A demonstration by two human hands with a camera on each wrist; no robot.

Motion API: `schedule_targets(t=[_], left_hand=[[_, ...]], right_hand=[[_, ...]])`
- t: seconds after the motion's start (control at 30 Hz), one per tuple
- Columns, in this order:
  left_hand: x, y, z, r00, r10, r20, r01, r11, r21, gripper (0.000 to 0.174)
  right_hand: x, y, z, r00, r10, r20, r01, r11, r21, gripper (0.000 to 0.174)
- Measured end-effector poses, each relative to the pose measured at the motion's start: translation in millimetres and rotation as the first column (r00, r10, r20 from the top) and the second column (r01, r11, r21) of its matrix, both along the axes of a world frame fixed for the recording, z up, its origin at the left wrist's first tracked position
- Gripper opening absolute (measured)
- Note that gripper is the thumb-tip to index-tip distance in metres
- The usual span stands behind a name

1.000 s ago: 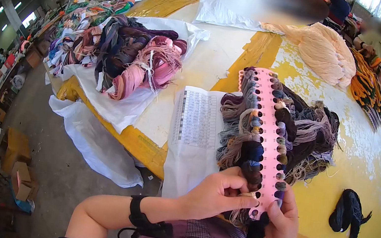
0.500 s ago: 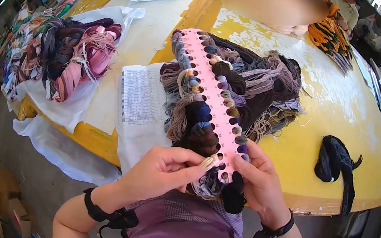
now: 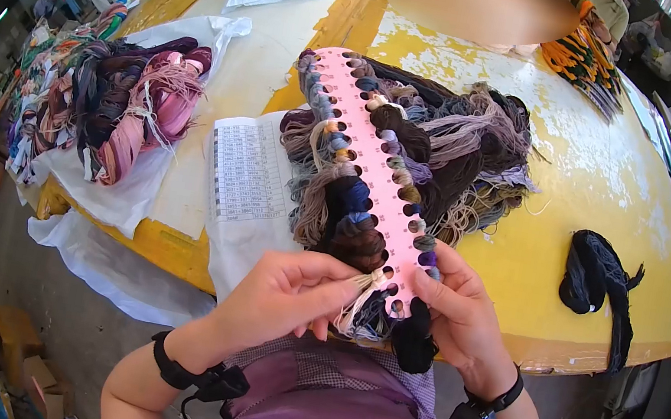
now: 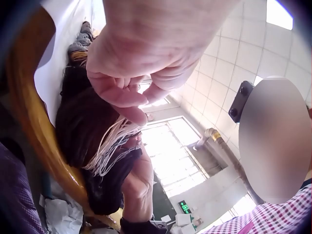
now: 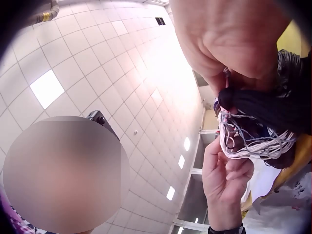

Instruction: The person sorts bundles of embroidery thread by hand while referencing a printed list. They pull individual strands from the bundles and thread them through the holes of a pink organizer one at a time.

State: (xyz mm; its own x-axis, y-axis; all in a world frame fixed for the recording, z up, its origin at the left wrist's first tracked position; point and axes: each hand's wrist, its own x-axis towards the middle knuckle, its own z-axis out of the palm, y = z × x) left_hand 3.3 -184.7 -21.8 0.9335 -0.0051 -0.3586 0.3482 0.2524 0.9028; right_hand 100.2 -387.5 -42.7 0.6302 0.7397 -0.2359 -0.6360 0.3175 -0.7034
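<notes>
A long pink thread card [image 3: 374, 189] with holes down both edges carries skeins of grey, brown, blue and purple thread. At its near left edge my left hand [image 3: 274, 292] pinches cream thread [image 3: 363, 293] between thumb and index finger, right beside a hole. The cream ends hang below the fingers, as the strands [image 4: 109, 146] in the left wrist view show. My right hand [image 3: 459, 312] grips the card's near right edge, thumb on top and fingers partly hidden underneath. A black skein [image 3: 415, 345] hangs from the near end, between the hands.
A printed chart [image 3: 250, 170] on white sheeting lies left of the card. A loose black skein [image 3: 600, 282] rests at the table's right. Pink and dark yarn bundles [image 3: 145, 109] sit at the left. The yellow table's front edge [image 3: 558, 354] runs close by the hands.
The head view has shifted, so card and table appear farther left. My left hand stays at the card's near left edge, and more cream strands now show hanging below its fingers.
</notes>
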Motion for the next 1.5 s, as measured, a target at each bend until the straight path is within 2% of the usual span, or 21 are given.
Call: schedule_targets(t=[0.2, 0.27, 0.3, 0.37, 0.43, 0.5, 0.57, 0.6, 0.63, 0.67, 0.77, 0.83, 0.9, 0.97, 1.03, 1.07, 1.17, 1.23, 1.37, 1.43, 1.5], left_hand=[[-0.2, -3.0, -15.2, 0.994, -0.096, 0.051, 0.087, 0.985, 0.148, 0.016], [-0.8, -5.0, -16.4, 0.998, 0.013, 0.063, -0.013, 1.000, -0.004, 0.012], [-0.6, -4.5, -13.4, 0.998, 0.014, 0.064, -0.013, 1.000, -0.003, 0.012], [0.5, -0.9, -3.1, 1.000, 0.021, 0.007, -0.020, 0.990, -0.141, 0.009], [-0.9, 7.5, -1.1, 0.999, -0.039, -0.029, 0.035, 0.989, -0.143, 0.008], [-1.7, 14.6, -3.5, 0.999, -0.049, 0.015, 0.048, 0.999, 0.010, 0.007], [-2.2, 20.1, -7.9, 0.997, -0.042, 0.069, 0.041, 0.999, 0.020, 0.008], [-2.1, 17.7, -8.0, 0.982, -0.015, 0.187, -0.033, 0.968, 0.250, 0.009], [-1.0, 15.4, -7.9, 0.952, -0.017, 0.306, -0.131, 0.880, 0.456, 0.012], [1.0, 13.2, -4.0, 0.860, -0.088, 0.503, -0.297, 0.716, 0.632, 0.023], [-11.9, 12.7, -0.8, 0.835, -0.168, 0.523, -0.252, 0.729, 0.637, 0.030], [-14.7, 5.6, -11.3, 0.850, -0.176, 0.497, -0.185, 0.783, 0.594, 0.033], [-14.1, -6.5, -17.3, 0.944, -0.062, 0.324, -0.053, 0.941, 0.334, 0.033], [-10.1, -17.7, -20.0, 0.951, -0.012, 0.308, -0.070, 0.964, 0.256, 0.027], [-7.2, -26.8, -18.6, 0.973, 0.089, 0.212, -0.095, 0.995, 0.016, 0.022], [-5.4, -29.7, -19.9, 0.973, 0.089, 0.213, -0.094, 0.995, 0.015, 0.022], [-1.7, -30.7, -22.8, 0.967, 0.060, 0.248, -0.109, 0.976, 0.187, 0.022], [-1.0, -22.3, -21.4, 0.963, -0.086, 0.256, -0.014, 0.931, 0.365, 0.020], [-8.9, -3.3, -24.5, 0.920, -0.141, 0.366, 0.018, 0.947, 0.319, 0.015], [-12.7, 0.6, -9.4, 0.990, -0.141, 0.015, 0.140, 0.990, 0.031, 0.009], [-11.5, -4.0, -9.6, 0.985, -0.161, 0.066, 0.161, 0.987, 0.005, 0.014]], right_hand=[[-3.7, 1.1, 0.9, 1.000, -0.026, -0.004, 0.026, 0.999, -0.022, 0.041], [-3.6, 0.7, 2.1, 1.000, -0.026, -0.014, 0.025, 1.000, -0.018, 0.041], [-3.4, 0.2, 2.5, 0.999, -0.031, -0.023, 0.030, 0.999, -0.029, 0.041], [-2.3, -0.2, 1.6, 0.999, -0.032, -0.031, 0.031, 0.999, -0.037, 0.041], [-1.1, -1.1, -2.4, 0.999, -0.028, -0.036, 0.027, 0.999, -0.023, 0.040], [-1.5, -1.9, -2.8, 1.000, -0.005, -0.031, 0.004, 1.000, -0.029, 0.040], [-2.8, 0.5, -4.1, 0.999, 0.020, -0.025, -0.021, 0.999, -0.034, 0.040], [-3.8, 3.0, -5.4, 1.000, -0.001, -0.026, 0.000, 1.000, -0.027, 0.041], [-4.0, 5.2, -6.0, 0.999, -0.021, -0.025, 0.021, 1.000, -0.019, 0.041], [-3.6, 6.0, -5.6, 1.000, -0.015, -0.024, 0.015, 1.000, -0.017, 0.041], [-4.2, 6.2, -5.6, 0.999, -0.037, -0.024, 0.037, 0.999, -0.028, 0.042], [-4.7, 6.8, -6.3, 0.999, -0.029, -0.033, 0.029, 1.000, -0.004, 0.042], [-5.7, 8.1, -3.4, 0.999, -0.031, -0.032, 0.031, 1.000, 0.003, 0.042], [-7.7, 10.0, -1.9, 0.999, -0.035, -0.031, 0.035, 0.999, 0.011, 0.042], [-10.6, 12.4, -1.7, 0.997, -0.074, 0.002, 0.074, 0.997, 0.009, 0.043], [-12.6, 13.8, -1.6, 0.997, -0.074, 0.003, 0.074, 0.997, 0.007, 0.043], [-14.9, 14.8, -0.4, 0.994, -0.101, 0.049, 0.101, 0.995, -0.011, 0.043], [-11.3, 10.8, 1.4, 0.996, -0.087, 0.019, 0.087, 0.996, -0.025, 0.043], [-1.9, 2.1, -2.3, 0.997, -0.083, 0.012, 0.083, 0.996, -0.022, 0.042], [0.0, 0.7, -0.5, 0.997, -0.078, -0.030, 0.078, 0.997, -0.006, 0.041], [-0.3, 1.4, 0.3, 0.996, -0.075, -0.039, 0.075, 0.997, -0.002, 0.041]])
